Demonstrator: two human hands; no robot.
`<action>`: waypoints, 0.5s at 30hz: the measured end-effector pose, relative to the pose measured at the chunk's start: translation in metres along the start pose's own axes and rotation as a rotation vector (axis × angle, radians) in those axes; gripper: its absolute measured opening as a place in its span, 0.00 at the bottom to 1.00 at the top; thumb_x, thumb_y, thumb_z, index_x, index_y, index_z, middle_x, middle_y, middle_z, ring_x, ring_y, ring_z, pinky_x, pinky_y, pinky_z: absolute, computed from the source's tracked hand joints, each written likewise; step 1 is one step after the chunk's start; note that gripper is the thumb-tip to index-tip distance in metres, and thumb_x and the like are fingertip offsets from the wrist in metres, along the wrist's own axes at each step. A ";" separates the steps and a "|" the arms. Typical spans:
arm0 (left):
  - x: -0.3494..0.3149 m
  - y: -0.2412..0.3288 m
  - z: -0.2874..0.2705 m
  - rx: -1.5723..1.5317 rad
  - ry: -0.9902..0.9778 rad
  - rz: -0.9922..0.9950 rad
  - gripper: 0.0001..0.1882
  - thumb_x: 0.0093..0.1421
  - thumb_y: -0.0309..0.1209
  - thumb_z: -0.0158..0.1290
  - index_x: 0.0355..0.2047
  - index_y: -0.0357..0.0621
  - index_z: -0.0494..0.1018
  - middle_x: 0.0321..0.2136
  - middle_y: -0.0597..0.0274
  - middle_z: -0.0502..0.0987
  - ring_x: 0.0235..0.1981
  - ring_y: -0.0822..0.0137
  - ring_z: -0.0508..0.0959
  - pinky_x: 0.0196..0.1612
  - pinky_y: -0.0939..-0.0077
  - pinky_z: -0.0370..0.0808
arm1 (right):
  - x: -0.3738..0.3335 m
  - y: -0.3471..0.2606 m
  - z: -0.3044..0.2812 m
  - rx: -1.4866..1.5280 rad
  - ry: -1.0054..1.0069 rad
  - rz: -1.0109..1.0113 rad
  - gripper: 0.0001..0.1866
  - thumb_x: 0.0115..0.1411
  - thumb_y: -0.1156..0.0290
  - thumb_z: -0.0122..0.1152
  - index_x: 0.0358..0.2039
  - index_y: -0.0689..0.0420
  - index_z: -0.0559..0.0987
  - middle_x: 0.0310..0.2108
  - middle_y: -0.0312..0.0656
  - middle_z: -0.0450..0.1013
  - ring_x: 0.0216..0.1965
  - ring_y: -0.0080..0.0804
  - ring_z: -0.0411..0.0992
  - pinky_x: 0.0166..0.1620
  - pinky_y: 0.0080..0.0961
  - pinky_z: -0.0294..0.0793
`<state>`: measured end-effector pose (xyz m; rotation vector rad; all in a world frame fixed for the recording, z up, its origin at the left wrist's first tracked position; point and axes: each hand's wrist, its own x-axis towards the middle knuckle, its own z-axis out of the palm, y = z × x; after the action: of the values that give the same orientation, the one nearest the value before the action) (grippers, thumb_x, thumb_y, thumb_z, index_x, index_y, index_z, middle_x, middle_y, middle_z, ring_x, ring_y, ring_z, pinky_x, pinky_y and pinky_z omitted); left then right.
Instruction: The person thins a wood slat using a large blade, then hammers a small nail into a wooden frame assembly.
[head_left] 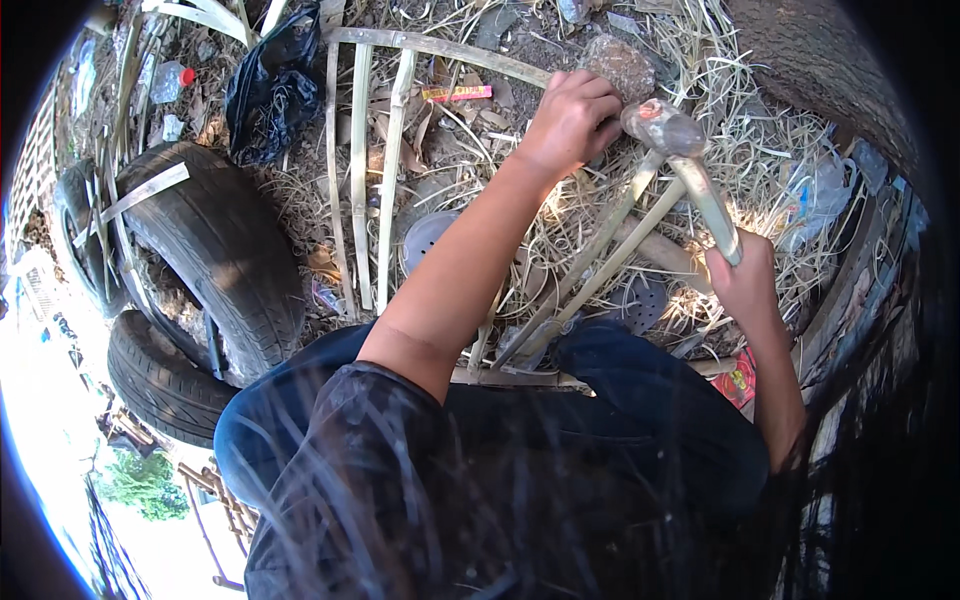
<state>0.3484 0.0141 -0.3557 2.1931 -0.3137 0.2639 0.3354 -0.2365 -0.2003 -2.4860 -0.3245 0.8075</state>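
Note:
My left hand (578, 118) is closed around the right end of a long bamboo strip (440, 46) at the far side; its fingertips are partly hidden. Several bamboo slats (394, 170) run from this strip back toward my legs. In my right hand (745, 282) is the handle of a hammer (712, 210). The hammer's thick head (662, 128) is raised just right of my left hand, over the ends of two slanting slats (610, 232). A rough stone (618, 66) lies just beyond my left fingers.
Old tyres (215, 250) lean at the left, near a crumpled black plastic bag (275, 90) and a red-capped bottle (172, 82). Dry straw and shavings (760, 140) cover the ground at right. A tree trunk (820, 60) stands far right. My sandals (640, 303) are among the slats.

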 end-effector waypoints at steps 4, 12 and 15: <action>-0.003 0.002 -0.005 0.029 -0.048 0.001 0.12 0.40 0.22 0.62 0.28 0.44 0.77 0.34 0.67 0.77 0.40 0.63 0.73 0.43 0.68 0.65 | 0.011 -0.001 -0.001 -0.026 -0.096 0.229 0.10 0.48 0.72 0.56 0.20 0.68 0.73 0.16 0.56 0.69 0.18 0.50 0.71 0.25 0.38 0.68; -0.002 0.004 -0.003 0.013 -0.017 0.022 0.11 0.40 0.27 0.65 0.26 0.45 0.76 0.33 0.69 0.77 0.39 0.64 0.73 0.43 0.69 0.64 | 0.003 0.009 -0.003 0.016 -0.108 0.254 0.11 0.48 0.71 0.55 0.20 0.68 0.72 0.13 0.49 0.67 0.16 0.34 0.70 0.24 0.34 0.67; 0.000 0.003 -0.001 0.002 -0.008 0.019 0.11 0.39 0.26 0.64 0.25 0.44 0.76 0.32 0.69 0.77 0.38 0.64 0.73 0.42 0.69 0.64 | -0.003 0.005 0.002 0.121 0.045 0.037 0.10 0.49 0.73 0.55 0.19 0.69 0.71 0.12 0.49 0.67 0.15 0.35 0.70 0.23 0.34 0.66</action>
<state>0.3472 0.0127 -0.3529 2.1943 -0.3390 0.2657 0.3320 -0.2415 -0.2029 -2.3994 -0.2084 0.7623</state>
